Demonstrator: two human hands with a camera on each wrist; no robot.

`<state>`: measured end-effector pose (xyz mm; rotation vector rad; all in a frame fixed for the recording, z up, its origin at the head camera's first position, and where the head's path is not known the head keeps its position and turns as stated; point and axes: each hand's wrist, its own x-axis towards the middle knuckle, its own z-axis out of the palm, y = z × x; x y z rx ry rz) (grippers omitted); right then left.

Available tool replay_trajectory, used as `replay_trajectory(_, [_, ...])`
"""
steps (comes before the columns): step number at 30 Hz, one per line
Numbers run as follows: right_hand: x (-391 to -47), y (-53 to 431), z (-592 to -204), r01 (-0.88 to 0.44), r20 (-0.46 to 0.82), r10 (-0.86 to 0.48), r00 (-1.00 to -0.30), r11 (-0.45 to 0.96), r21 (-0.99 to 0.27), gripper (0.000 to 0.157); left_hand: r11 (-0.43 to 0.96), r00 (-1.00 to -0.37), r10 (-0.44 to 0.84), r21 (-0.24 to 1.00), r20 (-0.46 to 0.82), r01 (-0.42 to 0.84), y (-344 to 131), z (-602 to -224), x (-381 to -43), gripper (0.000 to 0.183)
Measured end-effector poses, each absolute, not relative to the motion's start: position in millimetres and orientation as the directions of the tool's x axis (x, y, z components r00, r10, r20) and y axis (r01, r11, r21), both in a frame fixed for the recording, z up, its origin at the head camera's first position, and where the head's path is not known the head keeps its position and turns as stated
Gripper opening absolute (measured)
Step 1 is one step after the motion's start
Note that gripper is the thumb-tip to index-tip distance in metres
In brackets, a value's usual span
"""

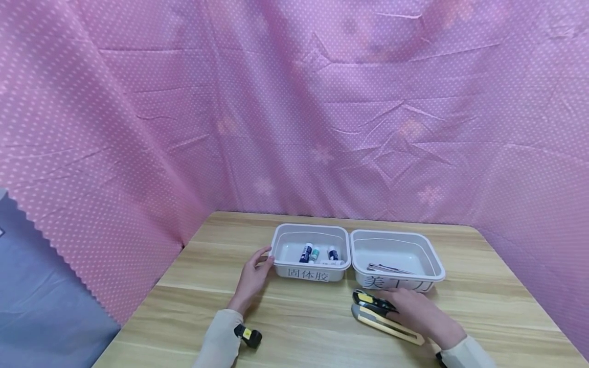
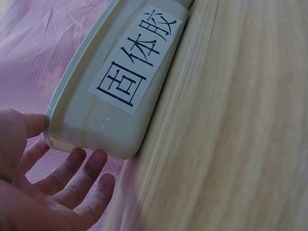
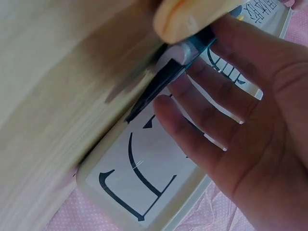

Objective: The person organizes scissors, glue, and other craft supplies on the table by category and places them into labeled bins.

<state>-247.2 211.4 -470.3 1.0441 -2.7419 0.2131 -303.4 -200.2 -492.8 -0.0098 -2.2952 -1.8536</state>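
My right hand (image 1: 411, 309) grips a black utility knife (image 1: 368, 298) low over the table, just in front of the right-hand box. A yellow-and-grey utility knife (image 1: 391, 326) lies right alongside, near the thumb; whether the hand also holds it is unclear. In the right wrist view, the fingers (image 3: 180, 120) bend near the dark knife. At the near left corner of the left white plastic box (image 1: 308, 227), my left hand (image 1: 253, 276) holds the rim, thumb at the edge and fingers bent beside and below it. Several glue sticks (image 1: 306, 252) lie inside that box.
The right white plastic box (image 1: 391, 234) stands beside the left one and contains thin metallic-looking items (image 1: 391, 269). Printed labels (image 2: 137, 60) face the front of both boxes. The wooden table (image 1: 303, 327) is backed by a pink dotted curtain (image 1: 322, 128).
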Motion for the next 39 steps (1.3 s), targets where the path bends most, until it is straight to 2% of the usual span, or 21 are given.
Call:
replay_trajectory(17, [-246.4,210.4,-466.7,-0.675,0.252,-0.648,-0.719,0.738,-0.027,0.049,0.209,-0.984,-0.108,0.971,0.14,0.116,-200.8,-492.2,-304.6,0.045])
replay_trajectory(23, [-247.2,208.0,-458.7,-0.705,0.285,-0.672,-0.684,0.709,-0.019,0.042,0.22,-0.983,-0.111,0.968,0.144,0.117,-200.2,-492.0,-303.3,0.044])
replay_trajectory(27, [-245.9,205.5,-451.4,-0.716,0.302,-0.68,-0.668,0.698,-0.012,0.044,0.218,-0.983,-0.112,0.969,0.144,0.117,-200.6,-492.1,-303.1,0.044])
replay_trajectory(39, [-238.6,199.9,-426.6,-0.698,0.312,-0.665,-0.679,0.716,0.007,0.046,0.197,-0.983,-0.102,0.972,0.152,0.129,-199.4,-491.6,-304.2,0.045])
